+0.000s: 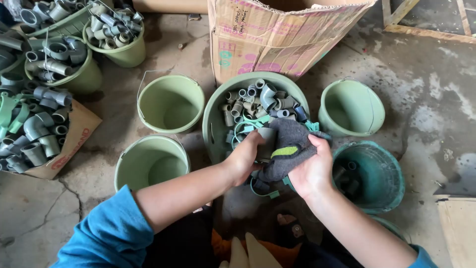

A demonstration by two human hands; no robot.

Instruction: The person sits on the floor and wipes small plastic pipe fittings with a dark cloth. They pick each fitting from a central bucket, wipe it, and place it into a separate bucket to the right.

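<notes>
My left hand (244, 158) grips a grey pipe fitting (267, 144) over the near rim of a large green basin (213, 119) filled with several grey pipe fittings (258, 101) and green clips. My right hand (312, 168) holds a dark grey cloth glove (292, 144) with a yellow-green stripe, pressed against the same fitting. Both hands meet just above the basin's front edge.
Empty pale green buckets sit at left (171, 103), lower left (151, 161) and right (351, 106). A darker teal bucket (369, 176) holds a few fittings. A cardboard box (277, 34) stands behind the basin. Buckets and a pile of fittings (34, 124) fill the far left.
</notes>
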